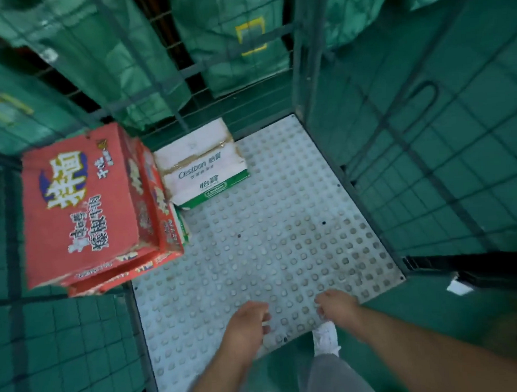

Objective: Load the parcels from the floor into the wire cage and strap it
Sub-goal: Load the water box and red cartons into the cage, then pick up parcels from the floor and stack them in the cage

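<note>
Left hand (pixel 247 323) and right hand (pixel 338 308) hang loose, empty. The red cardboard boxes (pixel 83 203) sit ahead, to the left, nearer the left hand.

Red cartons (pixel 83 203) (stacked) in wire cage (pixel 283 239)

Green sacks (pixel 233 43) partly beyond top edge; lower red carton (pixel 121 279) mostly under upper carton (pixel 77 203).

I am looking down at a dull green floor (pixel 433 303) under dim, green-tinted light. Green sacks (pixel 214 34) with yellow-framed pockets are crowding the far side, and a white scrap (pixel 459 286) is lying at right.
</note>
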The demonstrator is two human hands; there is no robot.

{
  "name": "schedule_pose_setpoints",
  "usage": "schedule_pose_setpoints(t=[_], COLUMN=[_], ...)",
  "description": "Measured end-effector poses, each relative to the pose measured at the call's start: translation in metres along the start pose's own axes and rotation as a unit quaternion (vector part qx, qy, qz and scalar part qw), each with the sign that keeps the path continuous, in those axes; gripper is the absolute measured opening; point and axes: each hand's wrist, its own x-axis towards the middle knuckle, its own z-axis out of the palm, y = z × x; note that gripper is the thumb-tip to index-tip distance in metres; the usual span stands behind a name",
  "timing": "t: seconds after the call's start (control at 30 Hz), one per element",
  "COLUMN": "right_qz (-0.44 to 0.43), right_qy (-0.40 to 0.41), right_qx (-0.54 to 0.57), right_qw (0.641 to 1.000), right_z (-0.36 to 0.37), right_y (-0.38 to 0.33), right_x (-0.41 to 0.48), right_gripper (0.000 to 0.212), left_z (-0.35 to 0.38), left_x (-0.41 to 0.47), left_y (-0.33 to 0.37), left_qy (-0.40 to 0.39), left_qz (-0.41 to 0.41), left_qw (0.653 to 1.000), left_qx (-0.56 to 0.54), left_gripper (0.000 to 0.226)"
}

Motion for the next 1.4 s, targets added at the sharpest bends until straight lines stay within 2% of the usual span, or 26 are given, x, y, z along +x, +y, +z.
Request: schedule_pose_setpoints(t=[0.2, 0.33, 0.43, 0.63, 0.7, 0.8, 0.93, 1.07, 1.17, 1.27, 1.4], right_qz=[-0.008, -0.019, -0.015, 0.021, 0.016, 0.008, 0.027, 0.053, 0.065, 0.088, 0.109], right_qy=[0.002, 0.054, 0.053, 0.099, 0.106, 0.150, 0.256, 0.301, 0.314, 0.294, 0.293], right_qx=[0.116, 0.135, 0.193, 0.317, 0.328, 0.316, 0.360, 0.438, 0.495, 0.552, 0.583], right_qw=[0.993, 0.989, 0.980, 0.943, 0.939, 0.937, 0.897, 0.845, 0.808, 0.776, 0.750], right_z=[0.025, 0.049, 0.075, 0.127, 0.135, 0.133, 0.122, 0.126, 0.136, 0.149, 0.158], right_y=[-0.006, 0.013, 0.035, 0.105, 0.129, 0.163, 0.215, 0.271, 0.304, 0.344, 0.411], right_x=[-0.037, -0.089, -0.125, -0.175, -0.199, -0.231, -0.266, -0.287, -0.297, -0.306, -0.304], right_gripper=[0.018, 0.021, 0.020, 0.019, 0.025, 0.019, 0.016, 0.031, 0.025, 0.013, 0.019], left_z=[-0.019, -0.049, -0.072, -0.098, -0.087, -0.050, 0.002, 0.047, 0.077, 0.112, 0.172], left_x=[0.000, -0.016, -0.022, -0.029, -0.038, -0.057, -0.091, -0.122, -0.137, -0.153, -0.169], left_y=[0.001, -0.021, -0.036, -0.078, -0.085, -0.087, -0.089, -0.104, -0.122, -0.150, -0.192], left_qy=[-0.023, -0.084, -0.118, -0.143, -0.162, -0.203, -0.260, -0.305, -0.311, -0.303, -0.307], left_qz=[0.043, 0.099, 0.138, 0.107, 0.116, 0.173, 0.242, 0.257, 0.257, 0.254, 0.244], left_qw=[0.994, 0.972, 0.960, 0.938, 0.918, 0.880, 0.822, 0.768, 0.734, 0.705, 0.661], left_qx=[0.100, 0.195, 0.211, 0.297, 0.343, 0.394, 0.445, 0.501, 0.547, 0.589, 0.640], left_gripper=[0.018, 0.018, 0.019, 0.021, 0.021, 0.017, 0.016, 0.018, 0.019, 0.017, 0.019])
